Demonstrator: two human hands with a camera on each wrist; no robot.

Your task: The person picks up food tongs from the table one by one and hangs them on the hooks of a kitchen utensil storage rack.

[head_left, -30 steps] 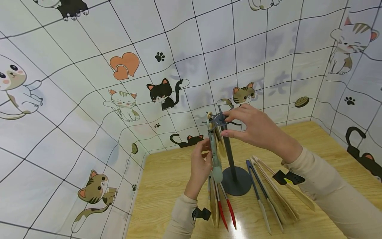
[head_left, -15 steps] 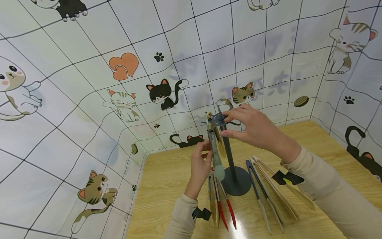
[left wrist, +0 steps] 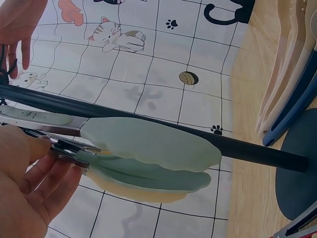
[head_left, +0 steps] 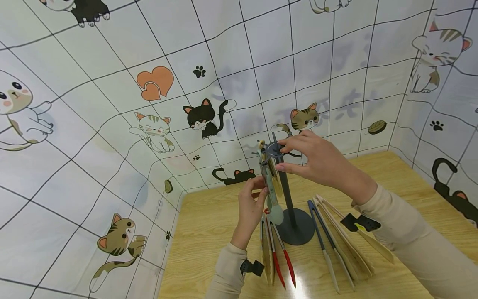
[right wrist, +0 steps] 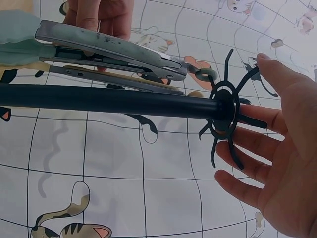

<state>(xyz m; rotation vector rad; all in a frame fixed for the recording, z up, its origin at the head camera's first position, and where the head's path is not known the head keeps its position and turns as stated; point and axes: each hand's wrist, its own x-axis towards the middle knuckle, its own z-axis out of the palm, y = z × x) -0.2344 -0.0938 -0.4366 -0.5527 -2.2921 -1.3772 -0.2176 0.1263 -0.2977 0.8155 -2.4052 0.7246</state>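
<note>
Steel tongs with pale green handles and scalloped heads [left wrist: 148, 136] hang by a ring from a hook of the dark grey hook stand [head_left: 285, 187]. My left hand [head_left: 252, 207] pinches one of their steel arms between thumb and fingers. Behind them hangs a second pair of tongs with yellow heads [left wrist: 143, 194], largely covered in the left wrist view. At the stand's top my right hand [head_left: 317, 160] holds the hook ring [right wrist: 225, 114], its thumb at a hook tip and its fingers spread among the hooks.
The stand's round base [head_left: 296, 234] is on the wood-look table [head_left: 209, 232]. Red-tipped tongs [head_left: 287, 259] lie in front, beside others under my left wrist. Blue tongs [head_left: 317, 224] and several beige ones [head_left: 345, 234] lie to the right. A cat-patterned sheet [head_left: 231, 62] encloses the table.
The green tongs have turned a little on the hook, their heads swinging slightly right and now showing apart. My left hand has shifted slightly, while my right hand stays at the stand's top.
</note>
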